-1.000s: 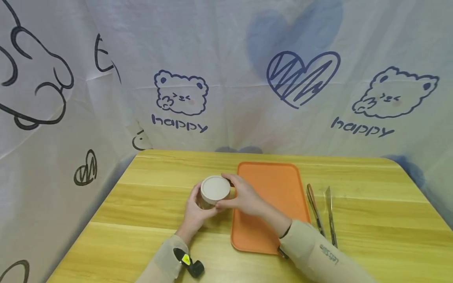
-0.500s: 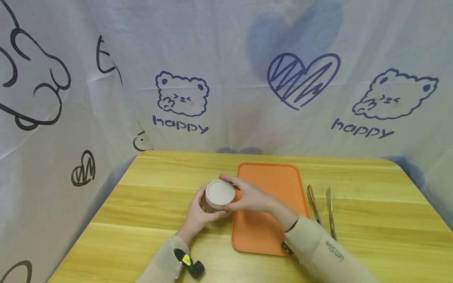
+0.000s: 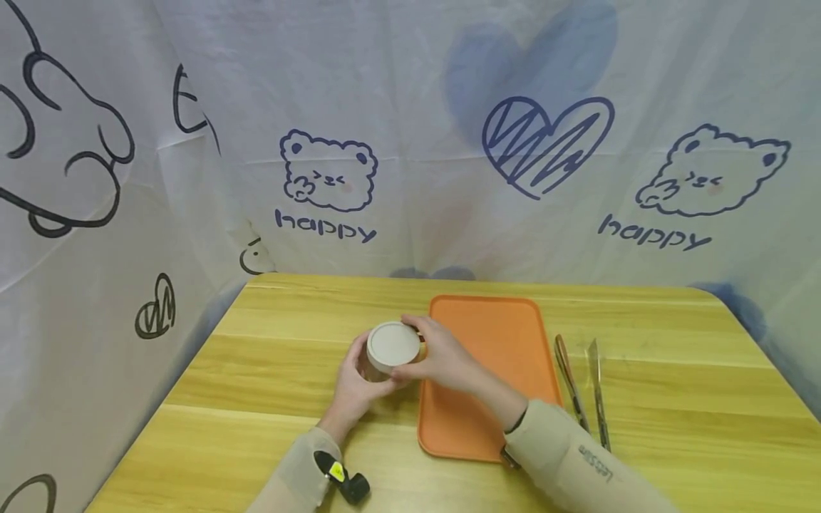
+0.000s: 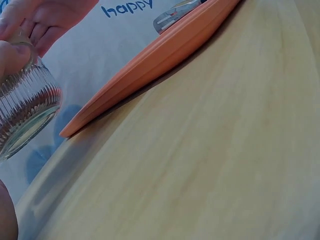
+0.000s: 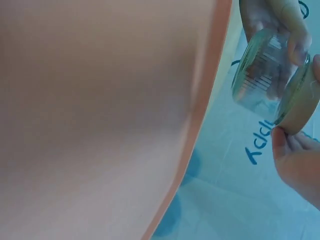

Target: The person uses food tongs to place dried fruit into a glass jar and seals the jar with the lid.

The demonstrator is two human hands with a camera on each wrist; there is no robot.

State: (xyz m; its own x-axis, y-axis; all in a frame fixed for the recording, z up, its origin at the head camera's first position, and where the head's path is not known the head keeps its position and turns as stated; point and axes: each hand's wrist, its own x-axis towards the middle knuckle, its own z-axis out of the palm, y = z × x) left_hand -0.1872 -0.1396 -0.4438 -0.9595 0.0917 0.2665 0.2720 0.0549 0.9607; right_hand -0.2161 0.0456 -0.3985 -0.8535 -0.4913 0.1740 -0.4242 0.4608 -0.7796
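A clear glass jar [image 4: 32, 107] with ribbed sides is held tilted above the table, as both wrist views show. Its beige round lid [image 3: 394, 344] sits on the mouth. My left hand [image 3: 355, 388] grips the glass body, thumb along the near side and fingers behind. From the right, my right hand [image 3: 445, 360] holds the lid's edge between thumb and fingers. In the right wrist view the jar's base [image 5: 247, 62] points away from the lid, and the glass shows nothing distinct inside.
An orange tray [image 3: 449, 431] lies on the wood-grain table [image 3: 269, 427], partly under my right forearm. To the tray's right lie two long, slim metal pieces [image 3: 598, 388], resembling tongs. A printed white cloth [image 3: 417, 214] hangs behind the table.
Both hands and the jar shifted slightly right and nearer, then back left and away to about where they were. The right hand stays on the lid throughout; tray and metal pieces have not moved.
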